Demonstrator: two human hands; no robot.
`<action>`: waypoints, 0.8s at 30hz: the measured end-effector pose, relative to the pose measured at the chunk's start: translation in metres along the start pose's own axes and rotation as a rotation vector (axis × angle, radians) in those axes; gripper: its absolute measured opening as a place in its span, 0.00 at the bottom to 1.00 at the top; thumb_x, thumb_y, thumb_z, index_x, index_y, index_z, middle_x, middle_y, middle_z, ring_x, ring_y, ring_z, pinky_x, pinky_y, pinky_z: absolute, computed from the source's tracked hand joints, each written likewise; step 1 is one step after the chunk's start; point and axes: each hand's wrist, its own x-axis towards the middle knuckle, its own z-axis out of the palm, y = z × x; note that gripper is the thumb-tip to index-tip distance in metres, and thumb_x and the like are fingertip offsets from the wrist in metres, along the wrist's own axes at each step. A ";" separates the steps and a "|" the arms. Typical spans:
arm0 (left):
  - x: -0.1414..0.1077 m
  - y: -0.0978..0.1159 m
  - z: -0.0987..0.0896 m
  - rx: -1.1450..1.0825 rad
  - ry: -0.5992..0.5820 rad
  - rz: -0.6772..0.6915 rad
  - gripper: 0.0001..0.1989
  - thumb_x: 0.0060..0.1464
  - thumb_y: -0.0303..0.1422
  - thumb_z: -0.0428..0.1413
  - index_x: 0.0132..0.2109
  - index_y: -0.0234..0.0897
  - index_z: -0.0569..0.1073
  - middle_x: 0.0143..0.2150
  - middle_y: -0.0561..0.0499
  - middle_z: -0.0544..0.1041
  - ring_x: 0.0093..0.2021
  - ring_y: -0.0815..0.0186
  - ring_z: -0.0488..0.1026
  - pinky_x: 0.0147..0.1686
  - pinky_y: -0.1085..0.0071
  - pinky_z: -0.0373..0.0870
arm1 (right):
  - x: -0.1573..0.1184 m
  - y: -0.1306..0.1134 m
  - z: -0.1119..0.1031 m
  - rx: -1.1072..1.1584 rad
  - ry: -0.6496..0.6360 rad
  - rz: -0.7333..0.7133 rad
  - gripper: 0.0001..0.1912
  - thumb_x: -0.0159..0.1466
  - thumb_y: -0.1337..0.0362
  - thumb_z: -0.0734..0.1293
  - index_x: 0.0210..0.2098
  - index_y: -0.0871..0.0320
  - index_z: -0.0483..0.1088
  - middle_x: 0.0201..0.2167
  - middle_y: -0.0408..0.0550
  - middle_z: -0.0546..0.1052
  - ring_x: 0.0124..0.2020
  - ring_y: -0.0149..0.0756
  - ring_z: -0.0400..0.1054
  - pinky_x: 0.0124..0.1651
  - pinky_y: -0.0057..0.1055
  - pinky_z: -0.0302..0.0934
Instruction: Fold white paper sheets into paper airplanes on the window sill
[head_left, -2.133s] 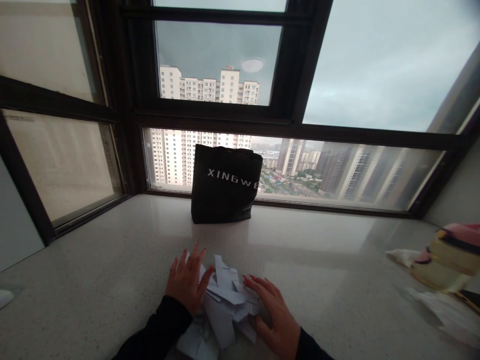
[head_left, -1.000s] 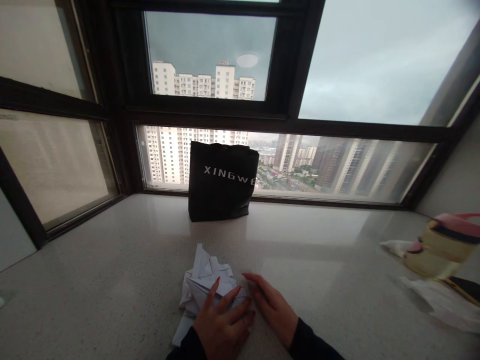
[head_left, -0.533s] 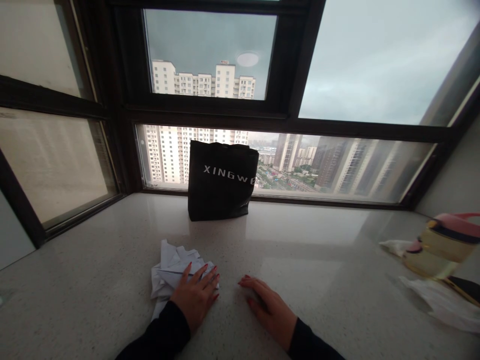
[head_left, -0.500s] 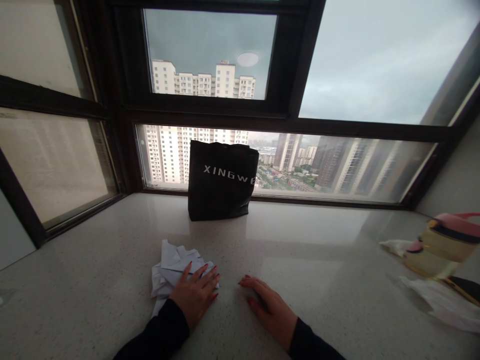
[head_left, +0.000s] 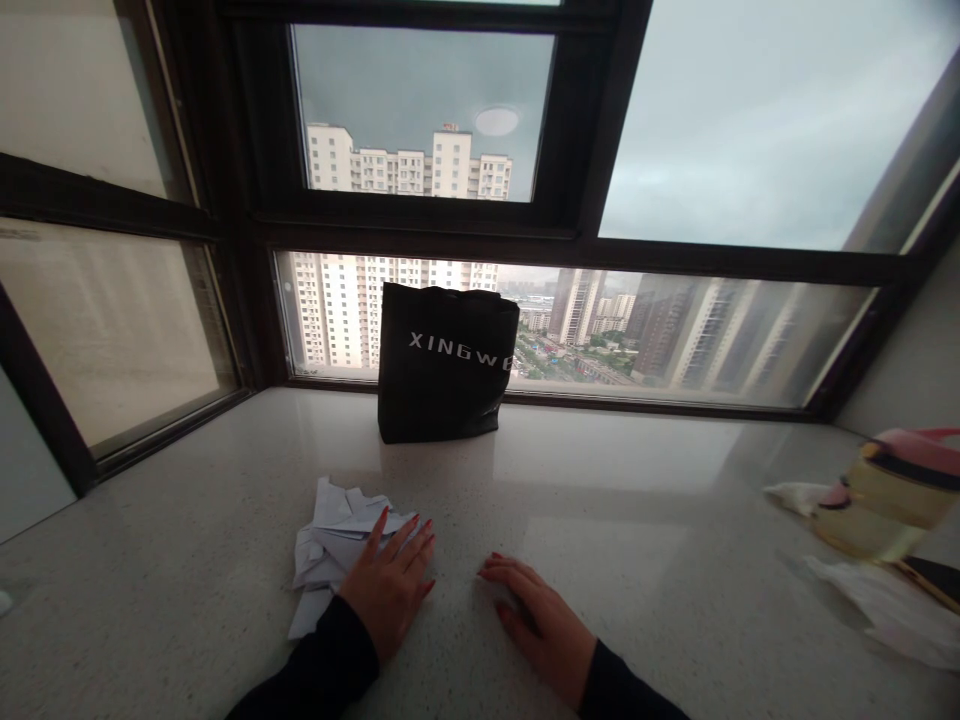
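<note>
A loose pile of folded white papers [head_left: 330, 545] lies on the speckled pale counter [head_left: 645, 600]. My left hand [head_left: 391, 590] rests on the right side of the pile, palm down with its fingers spread, and hides part of it. To the right, my right hand [head_left: 541, 622] lies on its side on the counter, fingers stretched out and slightly curved, thumb apart, with nothing seen in it. Beyond both hands a black bag [head_left: 446, 390] with white letters stands upright near the window.
At the right edge stand a yellowish bottle [head_left: 885, 505] with a pink lid, crumpled white tissue [head_left: 892, 610] and a dark flat object [head_left: 934, 578]. Dark window frames [head_left: 675, 260] border the counter's back and left.
The paper pile has shifted slightly to the left, and more of it shows beside my left hand. My right hand has barely moved.
</note>
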 end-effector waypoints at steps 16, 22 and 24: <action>-0.002 0.054 0.011 -0.345 -0.033 0.073 0.21 0.51 0.32 0.46 0.53 0.37 0.57 0.57 0.46 0.58 0.55 0.62 0.54 0.52 0.63 0.54 | -0.001 0.000 0.002 -0.036 -0.004 -0.033 0.19 0.55 0.74 0.56 0.46 0.59 0.62 0.46 0.53 0.66 0.52 0.37 0.55 0.53 0.39 0.50; -0.001 0.052 0.009 -0.381 -0.042 0.066 0.21 0.51 0.34 0.45 0.53 0.38 0.57 0.56 0.47 0.58 0.55 0.62 0.55 0.51 0.63 0.55 | -0.001 0.000 0.002 -0.040 -0.011 -0.035 0.19 0.55 0.73 0.56 0.46 0.58 0.61 0.47 0.52 0.66 0.52 0.39 0.55 0.53 0.41 0.51; -0.002 0.051 0.010 -0.382 -0.031 0.061 0.21 0.51 0.34 0.45 0.53 0.39 0.57 0.56 0.48 0.58 0.55 0.62 0.55 0.52 0.63 0.54 | -0.001 0.000 0.002 -0.042 -0.015 -0.040 0.19 0.55 0.73 0.56 0.46 0.57 0.61 0.47 0.52 0.66 0.52 0.39 0.55 0.53 0.41 0.51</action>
